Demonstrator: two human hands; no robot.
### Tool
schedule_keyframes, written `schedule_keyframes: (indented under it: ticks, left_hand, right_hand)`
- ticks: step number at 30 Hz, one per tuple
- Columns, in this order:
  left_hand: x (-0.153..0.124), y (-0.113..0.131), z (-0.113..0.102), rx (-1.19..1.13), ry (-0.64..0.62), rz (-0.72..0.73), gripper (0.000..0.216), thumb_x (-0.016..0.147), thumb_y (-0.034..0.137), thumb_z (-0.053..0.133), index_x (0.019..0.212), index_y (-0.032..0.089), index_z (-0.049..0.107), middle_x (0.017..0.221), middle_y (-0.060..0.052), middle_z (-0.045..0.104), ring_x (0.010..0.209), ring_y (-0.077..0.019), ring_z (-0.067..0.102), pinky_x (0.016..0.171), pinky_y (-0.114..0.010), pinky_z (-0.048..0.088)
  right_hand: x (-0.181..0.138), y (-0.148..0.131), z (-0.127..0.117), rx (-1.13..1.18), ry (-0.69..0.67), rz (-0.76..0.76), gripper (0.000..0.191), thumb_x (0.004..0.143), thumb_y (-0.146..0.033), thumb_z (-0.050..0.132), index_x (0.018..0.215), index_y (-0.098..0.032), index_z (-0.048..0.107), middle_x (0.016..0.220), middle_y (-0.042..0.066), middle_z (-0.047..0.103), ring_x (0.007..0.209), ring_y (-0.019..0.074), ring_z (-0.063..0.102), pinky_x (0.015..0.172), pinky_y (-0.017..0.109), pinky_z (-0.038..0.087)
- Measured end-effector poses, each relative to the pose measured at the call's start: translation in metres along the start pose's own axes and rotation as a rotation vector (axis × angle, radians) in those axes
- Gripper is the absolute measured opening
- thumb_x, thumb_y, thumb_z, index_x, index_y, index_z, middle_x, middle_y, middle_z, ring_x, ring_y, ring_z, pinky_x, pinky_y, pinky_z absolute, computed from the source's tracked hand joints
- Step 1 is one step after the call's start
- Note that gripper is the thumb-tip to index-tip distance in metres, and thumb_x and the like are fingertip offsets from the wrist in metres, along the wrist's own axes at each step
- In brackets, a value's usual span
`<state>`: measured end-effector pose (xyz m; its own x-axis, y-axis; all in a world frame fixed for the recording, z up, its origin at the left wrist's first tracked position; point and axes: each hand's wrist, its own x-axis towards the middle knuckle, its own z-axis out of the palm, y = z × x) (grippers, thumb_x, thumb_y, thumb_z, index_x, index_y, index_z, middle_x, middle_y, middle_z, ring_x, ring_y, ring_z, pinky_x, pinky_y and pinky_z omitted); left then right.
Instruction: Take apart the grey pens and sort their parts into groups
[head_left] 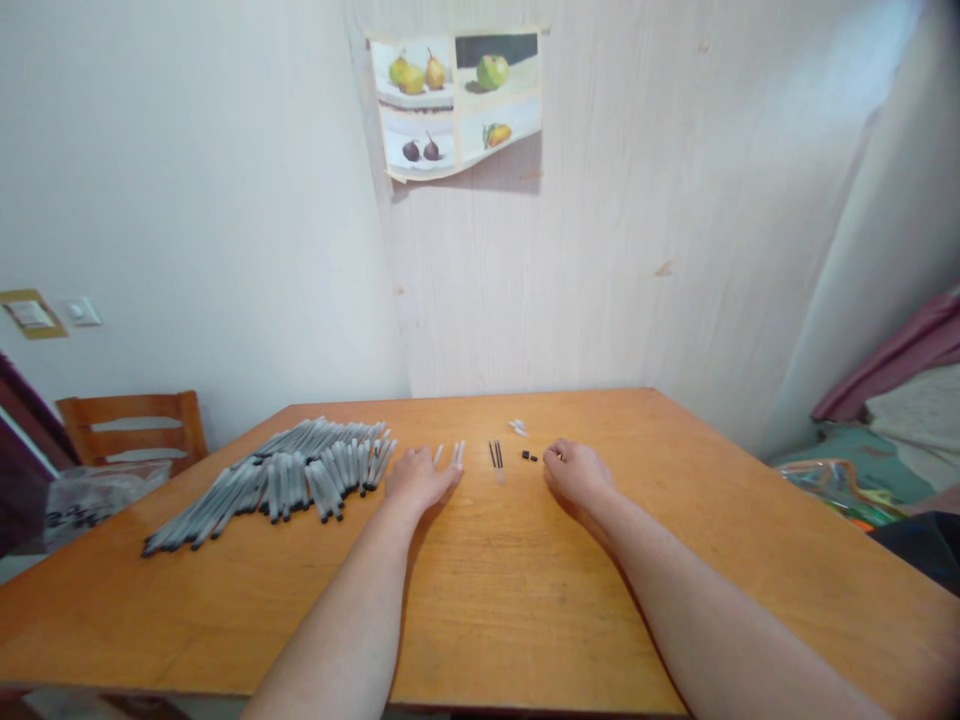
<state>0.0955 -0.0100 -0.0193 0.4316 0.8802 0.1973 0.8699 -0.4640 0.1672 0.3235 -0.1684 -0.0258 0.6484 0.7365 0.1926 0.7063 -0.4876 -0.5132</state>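
Note:
My left hand (421, 478) lies low over the tabletop with its thumb and fingers apart. Clear pen barrels (459, 453) stand out just beyond its thumb and fingertips; whether the thumb touches one, I cannot tell. To the right of them lie thin dark pen refills (496, 455), side by side. My right hand (577, 468) rests on the table with its fingers curled together, and whatever they may hold is hidden. Close to its fingertips sit small black pen parts (527, 456). Farther back is a small group of whitish pieces (518, 427).
A large pile of clear pens with black ends (285, 480) spreads over the left of the wooden table (487, 620). Behind the table's left edge stand a wooden chair (135, 408) and a plastic bag (101, 505). A fruit picture (455, 105) hangs on the wall.

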Motion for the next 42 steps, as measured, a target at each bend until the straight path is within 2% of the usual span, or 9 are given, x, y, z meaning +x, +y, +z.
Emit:
schedule_keyframes:
  ticks: [4,8,15,19,25,30,34,42]
  left_hand:
    - [-0.003,0.004,0.0,-0.002,-0.032,0.001,0.076,0.073,0.078,0.045,0.116,0.018,0.061,0.122,-0.019,0.061,0.11,-0.0338,0.06,0.087,-0.04,0.047]
    - [-0.007,0.011,0.004,0.008,-0.018,0.076,0.079,0.072,0.076,0.048,0.124,0.018,0.057,0.123,-0.018,0.06,0.113,-0.0342,0.058,0.091,-0.042,0.045]
    - [-0.01,0.024,0.004,0.069,-0.002,0.108,0.039,0.084,0.041,0.049,0.111,0.017,0.062,0.115,-0.017,0.063,0.107,-0.0279,0.059,0.091,-0.037,0.044]
    - [-0.009,0.022,0.002,0.069,-0.014,0.099,0.034,0.082,0.031,0.049,0.109,0.016,0.062,0.116,-0.017,0.063,0.105,-0.0279,0.06,0.088,-0.036,0.046]
    - [-0.008,0.019,-0.002,0.048,-0.053,0.111,0.034,0.08,0.026,0.05,0.11,0.017,0.062,0.116,-0.017,0.063,0.105,-0.0286,0.061,0.087,-0.037,0.047]
    - [-0.011,0.02,-0.006,0.042,-0.105,0.096,0.036,0.076,0.03,0.054,0.11,0.017,0.062,0.117,-0.017,0.063,0.103,-0.0291,0.062,0.084,-0.037,0.048]
    - [-0.012,0.02,-0.006,0.028,-0.099,0.087,0.038,0.078,0.033,0.052,0.11,0.016,0.061,0.117,-0.017,0.063,0.103,-0.0298,0.062,0.084,-0.037,0.049]
    - [-0.008,0.018,-0.001,0.014,-0.078,0.098,0.034,0.08,0.027,0.052,0.111,0.017,0.062,0.119,-0.017,0.063,0.105,-0.0281,0.062,0.088,-0.036,0.048]
  right_hand:
    - [0.0,0.0,0.001,0.002,-0.003,-0.007,0.028,0.088,-0.032,0.046,0.083,-0.02,0.071,0.083,0.009,0.07,0.075,0.0176,0.058,0.059,0.026,0.029]
    - [-0.001,0.001,0.001,0.003,-0.004,-0.014,0.029,0.088,-0.033,0.046,0.083,-0.02,0.071,0.082,0.009,0.07,0.071,0.0166,0.056,0.058,0.026,0.028]
    - [0.0,0.004,0.005,0.016,-0.009,-0.021,0.029,0.088,-0.033,0.046,0.081,-0.02,0.071,0.08,0.008,0.07,0.07,0.0168,0.055,0.057,0.027,0.027]
    - [0.001,0.003,0.006,0.006,-0.005,-0.041,0.028,0.088,-0.032,0.046,0.08,-0.02,0.07,0.081,0.009,0.07,0.072,0.0174,0.056,0.057,0.027,0.027]
    - [-0.001,0.001,0.005,-0.018,-0.009,-0.03,0.029,0.088,-0.033,0.046,0.081,-0.019,0.071,0.082,0.009,0.07,0.071,0.017,0.056,0.057,0.027,0.027]
    - [-0.001,-0.001,0.005,-0.019,-0.012,-0.036,0.03,0.088,-0.034,0.046,0.082,-0.019,0.071,0.082,0.009,0.071,0.072,0.0173,0.057,0.057,0.026,0.027]
    - [-0.001,-0.002,0.004,-0.03,-0.021,-0.036,0.03,0.09,-0.033,0.045,0.083,-0.019,0.071,0.084,0.009,0.071,0.074,0.0182,0.059,0.058,0.026,0.029]
    - [0.0,0.0,0.003,-0.038,-0.022,-0.02,0.03,0.091,-0.033,0.046,0.085,-0.018,0.071,0.086,0.011,0.072,0.078,0.0186,0.061,0.059,0.026,0.03]
